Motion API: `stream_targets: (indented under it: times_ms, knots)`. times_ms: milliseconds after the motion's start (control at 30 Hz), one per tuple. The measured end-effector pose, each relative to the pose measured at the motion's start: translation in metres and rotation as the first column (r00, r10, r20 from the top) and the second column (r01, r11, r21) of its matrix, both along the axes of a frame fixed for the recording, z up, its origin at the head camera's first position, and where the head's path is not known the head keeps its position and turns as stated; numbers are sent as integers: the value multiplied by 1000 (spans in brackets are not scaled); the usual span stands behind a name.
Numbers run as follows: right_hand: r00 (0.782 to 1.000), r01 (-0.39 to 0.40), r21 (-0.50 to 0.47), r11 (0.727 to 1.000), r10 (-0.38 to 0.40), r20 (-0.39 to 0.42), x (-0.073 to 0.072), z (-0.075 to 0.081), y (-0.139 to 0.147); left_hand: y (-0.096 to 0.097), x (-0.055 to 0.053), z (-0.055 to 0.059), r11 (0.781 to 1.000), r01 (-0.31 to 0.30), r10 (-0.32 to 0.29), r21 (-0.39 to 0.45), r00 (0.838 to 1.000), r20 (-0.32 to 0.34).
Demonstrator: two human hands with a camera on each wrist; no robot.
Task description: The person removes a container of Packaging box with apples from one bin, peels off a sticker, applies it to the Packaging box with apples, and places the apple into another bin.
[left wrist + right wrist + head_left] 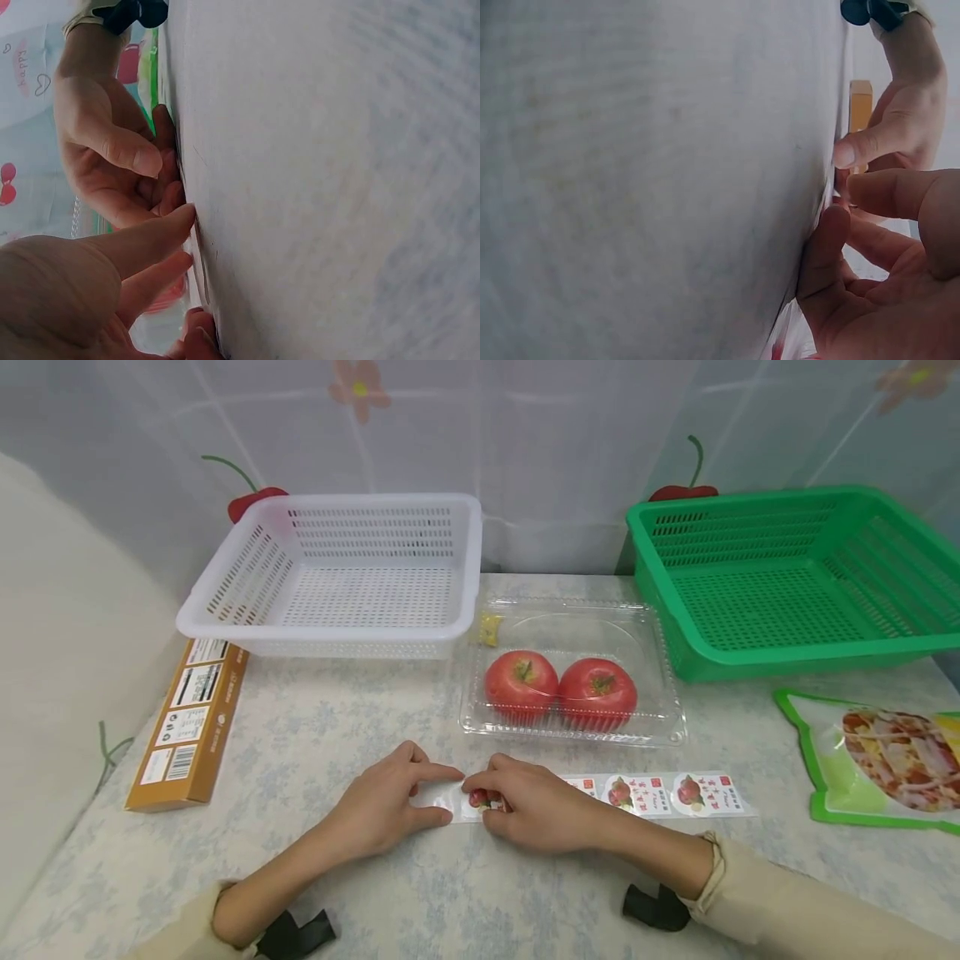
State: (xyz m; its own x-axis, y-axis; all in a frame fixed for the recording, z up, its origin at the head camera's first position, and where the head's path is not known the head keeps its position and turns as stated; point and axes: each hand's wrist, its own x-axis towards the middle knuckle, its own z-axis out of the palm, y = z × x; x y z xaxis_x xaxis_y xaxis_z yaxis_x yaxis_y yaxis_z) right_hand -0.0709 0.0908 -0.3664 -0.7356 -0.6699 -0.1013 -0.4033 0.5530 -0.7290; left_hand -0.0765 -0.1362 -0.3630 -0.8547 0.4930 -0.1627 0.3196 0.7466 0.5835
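Head: L hand (390, 797), thumb + index spread, presses L end of sticker strip (658, 796) on table (337, 718), prob. to keep it flat; R hand (536, 802), grip nearly closed, apparently pinches a printed sticker (480, 800). Clear clamshell (652, 727) sits just behind.
L wrist: L thumb tip's low, prob. bracing.
R wrist: R thumb + index v. close, prob. for fine ctrl.
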Motion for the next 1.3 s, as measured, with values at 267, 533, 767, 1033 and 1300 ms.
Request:
stream_targets:
  times_ms: [267,533,767,1033,1300]
  knots:
    - [999,-18,9,1000,18,-37,-1,-1,-2,-1,1,0,1000,-8,8,2,1000,-6]
    - [1000,1,-31,1000,-2,-23,-2,-2,0,-1,1,-1,1000,-3,3,-2,1000,-13]
    - [999,31,-44,999,-33,-22,-4,-6,1,0,1,0,1000,-14,14,-5,1000,-19]
    - [995,81,-76,994,-84,-45,-6,-9,2,0,1,-2,1000,-18,18,-5,999,-28]
    - [992,118,-99,988,-121,-26,-6,-11,2,0,1,-3,1000,-1,0,-11,999,-49]
